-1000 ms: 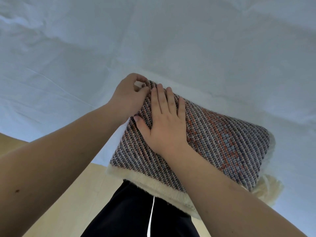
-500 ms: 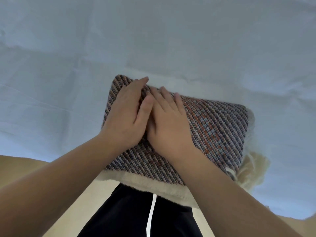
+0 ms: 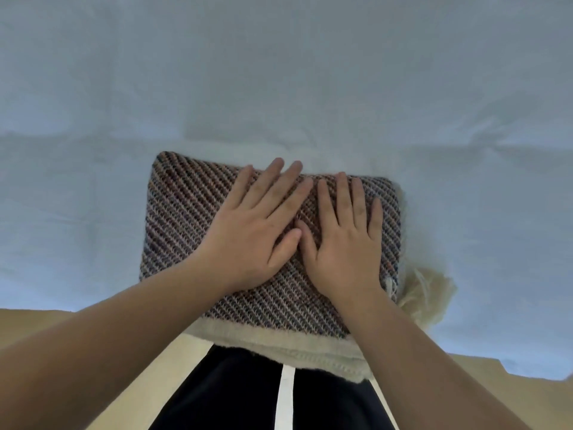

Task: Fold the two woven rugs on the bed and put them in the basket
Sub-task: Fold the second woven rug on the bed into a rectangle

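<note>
Woven in diagonal stripes of dark grey, rust and pale blue, a folded rug [image 3: 192, 218] lies at the near edge of the bed [image 3: 279, 72], which is covered in a pale blue-white sheet. I see both hands flat on top of it, side by side, fingers straight and slightly spread, gripping nothing: my left hand [image 3: 251, 231] toward the middle, my right hand [image 3: 344, 243] nearer its right side. A cream fringed border [image 3: 279, 339] overhangs the bed's near edge, above black trousers [image 3: 235, 395] with a white stripe.
</note>
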Motion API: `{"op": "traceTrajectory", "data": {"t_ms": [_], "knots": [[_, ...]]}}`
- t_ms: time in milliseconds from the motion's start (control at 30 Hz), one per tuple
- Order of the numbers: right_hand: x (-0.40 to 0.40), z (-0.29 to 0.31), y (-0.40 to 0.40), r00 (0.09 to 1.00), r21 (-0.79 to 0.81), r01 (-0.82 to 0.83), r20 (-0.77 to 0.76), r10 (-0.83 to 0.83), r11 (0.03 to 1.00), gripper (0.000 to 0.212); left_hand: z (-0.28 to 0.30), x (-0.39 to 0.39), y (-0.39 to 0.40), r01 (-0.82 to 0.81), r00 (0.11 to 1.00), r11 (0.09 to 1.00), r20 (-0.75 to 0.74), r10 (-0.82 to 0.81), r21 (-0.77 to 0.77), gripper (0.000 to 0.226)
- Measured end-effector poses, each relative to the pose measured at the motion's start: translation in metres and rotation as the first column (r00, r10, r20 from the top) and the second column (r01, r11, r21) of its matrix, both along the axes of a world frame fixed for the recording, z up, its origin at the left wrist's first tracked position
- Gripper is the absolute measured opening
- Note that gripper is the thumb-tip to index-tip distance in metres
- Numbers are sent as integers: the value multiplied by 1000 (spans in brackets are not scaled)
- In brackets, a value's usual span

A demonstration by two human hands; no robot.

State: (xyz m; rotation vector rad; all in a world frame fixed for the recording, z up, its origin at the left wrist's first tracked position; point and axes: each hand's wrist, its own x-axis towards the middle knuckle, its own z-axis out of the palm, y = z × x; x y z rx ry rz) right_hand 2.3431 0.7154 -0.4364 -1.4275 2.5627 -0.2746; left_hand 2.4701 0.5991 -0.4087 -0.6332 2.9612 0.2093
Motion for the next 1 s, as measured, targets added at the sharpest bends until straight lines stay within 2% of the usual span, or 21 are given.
{"op": "traceTrajectory", "data": {"t_ms": [67, 233, 367, 467, 567, 800, 1000], "knots": [[-9, -3, 9, 999, 21, 35, 10, -35, 999, 67, -14, -5, 5, 46, 998, 999, 50, -48, 29, 67], [-29, -11, 30, 993, 118, 80, 79, -90, 990, 75, -30, 2, 1, 31, 994, 999, 100, -34, 35, 68], [-30, -12, 29, 991, 101, 76, 101, -87, 992, 76, -24, -8, 2, -3, 994, 1000, 113, 0, 29, 72], [-30, -8, 30, 992, 49, 70, 105, -74, 996, 73, -14, -27, 12, 4, 998, 1000, 63, -6, 23, 67], [-36, -4, 38, 992, 9, 71, 108, -72, 997, 69, -14, -61, 29, 49, 999, 996, -9, -49, 78, 58], [-52, -12, 45, 983, 116, 39, 175, -59, 993, 72, -33, -75, 33, 11, 999, 996, 30, -13, 88, 57], [-48, -10, 48, 970, 62, 58, 232, -71, 996, 71, -24, -52, 35, -7, 1000, 999, 18, 7, 36, 60]]}}
